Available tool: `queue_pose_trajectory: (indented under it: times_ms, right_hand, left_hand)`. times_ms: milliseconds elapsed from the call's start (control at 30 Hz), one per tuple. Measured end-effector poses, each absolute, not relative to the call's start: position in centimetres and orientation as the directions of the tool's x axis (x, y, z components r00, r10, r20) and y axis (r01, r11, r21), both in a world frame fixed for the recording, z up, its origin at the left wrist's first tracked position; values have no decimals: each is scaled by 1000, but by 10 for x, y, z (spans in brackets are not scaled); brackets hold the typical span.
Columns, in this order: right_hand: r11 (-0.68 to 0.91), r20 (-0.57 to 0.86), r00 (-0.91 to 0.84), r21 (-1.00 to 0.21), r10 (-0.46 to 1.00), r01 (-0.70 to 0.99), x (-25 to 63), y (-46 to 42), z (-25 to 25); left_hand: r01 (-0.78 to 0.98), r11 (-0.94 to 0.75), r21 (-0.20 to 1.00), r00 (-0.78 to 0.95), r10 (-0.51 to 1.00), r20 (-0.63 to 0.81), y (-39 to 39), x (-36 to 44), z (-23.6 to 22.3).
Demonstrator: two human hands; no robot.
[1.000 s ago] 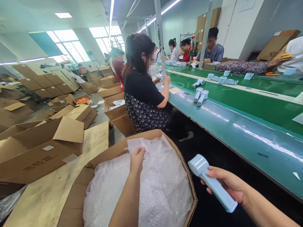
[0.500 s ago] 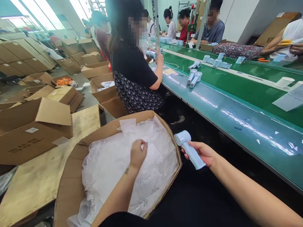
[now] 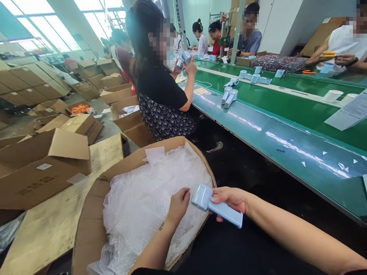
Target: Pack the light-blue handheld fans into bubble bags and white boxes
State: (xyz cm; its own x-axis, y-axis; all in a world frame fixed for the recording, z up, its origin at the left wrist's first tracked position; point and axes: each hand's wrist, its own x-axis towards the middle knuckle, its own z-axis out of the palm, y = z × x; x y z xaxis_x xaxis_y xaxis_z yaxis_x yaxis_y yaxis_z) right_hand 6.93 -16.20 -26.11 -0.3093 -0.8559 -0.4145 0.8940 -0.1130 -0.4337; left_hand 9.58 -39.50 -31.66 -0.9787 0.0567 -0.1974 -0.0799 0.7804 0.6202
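My right hand (image 3: 231,199) is closed round the handle of a pale blue handheld device (image 3: 215,204) with a round head, held over the near rim of a large cardboard box (image 3: 88,221). My left hand (image 3: 178,204) pinches a clear bubble-wrap bag (image 3: 151,198) lying on top of the pile that fills the box. The device's head sits a finger's width from my left hand.
A long green conveyor belt (image 3: 286,130) runs along the right, carrying more blue devices (image 3: 228,96). A seated person (image 3: 163,84) in black works just ahead at the belt; others sit further along and across. Open cardboard boxes (image 3: 46,160) crowd the floor on the left.
My right hand has brought the device down and left, close to my left hand. My left hand has moved nearer along the bubble wrap. The person ahead has raised a device.
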Motion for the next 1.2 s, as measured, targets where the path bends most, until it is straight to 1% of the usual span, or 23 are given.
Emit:
queue_pose_trajectory:
  times_ms: [67, 100, 133, 167, 233, 267, 300, 367, 433, 467, 533, 600, 633, 700, 767, 800, 833, 867, 900, 967, 1033, 1100, 1200]
  right_hand:
    - [-92, -390, -304, -477, -869, 874, 69, -170, -257]
    - [-93, -396, -320, -497, -861, 863, 67, -172, -255]
    - [-97, -413, -348, -518, -842, 850, 65, -173, -253]
    - [-96, -442, -380, -541, -813, 835, 63, -172, -252]
    - [-78, -505, -438, -585, -744, 807, 61, -167, -251]
    - [-65, -528, -459, -603, -714, 795, 61, -165, -251]
    - [-50, -545, -469, -614, -695, 788, 62, -163, -251]
    - [-46, -557, -489, -628, -671, 777, 66, -161, -249]
    - [-72, -558, -555, -662, -617, 746, 71, -161, -246]
    - [-92, -553, -599, -685, -579, 722, 74, -162, -244]
    - [-136, -534, -676, -726, -507, 675, 78, -162, -239]
    - [-186, -512, -722, -741, -466, 646, 80, -161, -235]
    - [-212, -503, -736, -741, -452, 637, 81, -160, -234]
    - [-257, -491, -763, -742, -421, 620, 83, -160, -232]
    - [-286, -489, -782, -743, -386, 606, 84, -161, -233]
    - [-290, -492, -790, -746, -366, 599, 84, -162, -233]
    - [-290, -496, -797, -752, -344, 592, 84, -164, -234]
    - [-288, -499, -804, -757, -323, 586, 84, -165, -236]
    - [-288, -502, -811, -763, -301, 579, 84, -165, -238]
    - [-290, -511, -822, -770, -252, 568, 83, -165, -242]
    - [-296, -541, -812, -756, -220, 584, 82, -163, -246]
    - [-303, -581, -778, -717, -238, 628, 81, -160, -249]
    - [-319, -609, -724, -650, -324, 690, 79, -156, -248]
  left_hand:
    - [-20, 613, 790, -968, 186, -169, -388, 96, -298]
    - [-21, 501, 865, -967, 210, -145, -385, 95, -290]
    - [-44, 383, 923, -976, 180, -121, -383, 95, -284]
    - [-80, 269, 960, -988, 105, -112, -382, 93, -278]
    - [-146, 86, 986, -988, -66, -140, -380, 90, -271]
    - [-159, 17, 987, -982, -105, -156, -378, 89, -267]
    - [-159, -21, 987, -982, -100, -161, -374, 87, -264]
    - [-116, 42, 992, -993, -13, -116, -365, 86, -256]
    - [28, 236, 971, -997, 79, 9, -354, 87, -247]
    - [141, 345, 928, -986, 129, 102, -350, 88, -243]
    - [400, 518, 756, -917, 227, 330, -346, 90, -238]
    - [591, 623, 512, -786, 303, 539, -349, 94, -238]
    - [637, 665, 390, -719, 331, 611, -351, 95, -241]
    - [644, 741, 193, -625, 363, 691, -357, 97, -249]
    - [581, 809, 95, -597, 344, 725, -359, 96, -262]
    - [538, 837, 95, -606, 306, 734, -358, 94, -269]
    - [488, 863, 135, -633, 242, 736, -355, 93, -276]
    - [425, 880, 213, -678, 153, 719, -350, 91, -282]
    - [352, 879, 321, -738, 50, 673, -344, 90, -287]
    - [208, 817, 538, -864, -105, 493, -332, 89, -291]
    - [150, 750, 644, -922, -130, 366, -323, 91, -287]
    - [247, 725, 643, -911, -53, 409, -319, 94, -277]
    - [391, 721, 572, -841, 27, 540, -318, 96, -259]
